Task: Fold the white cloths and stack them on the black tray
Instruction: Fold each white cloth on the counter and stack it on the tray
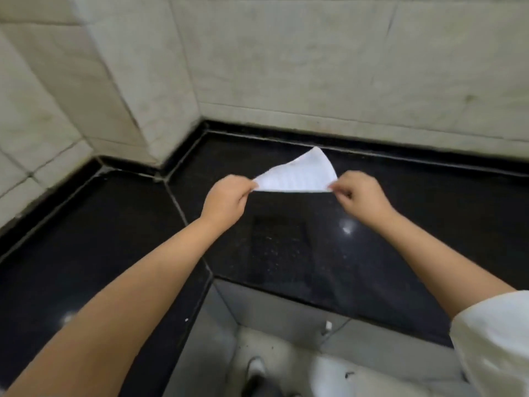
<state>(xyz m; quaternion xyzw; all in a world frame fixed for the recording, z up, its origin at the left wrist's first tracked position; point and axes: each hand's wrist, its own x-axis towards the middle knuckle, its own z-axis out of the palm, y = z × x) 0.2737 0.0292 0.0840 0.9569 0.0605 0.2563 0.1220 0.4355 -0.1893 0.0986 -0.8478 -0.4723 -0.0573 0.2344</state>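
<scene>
Above the black stone counter (429, 213), both hands stretch a white cloth (300, 176) taut.

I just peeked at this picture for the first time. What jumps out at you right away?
The bright white cloth stands out most, stretched in the air between the left hand and the right hand, each pinching a corner, with a third corner sticking up and away. Under it lies a shiny black stone counter, set in a corner of pale tiled wall. A darker rectangle on the counter below the cloth may be the tray; I cannot tell.

Both arms extended forward; left hand (226, 198) and right hand (361, 193) each pinched shut, raised level.
</scene>
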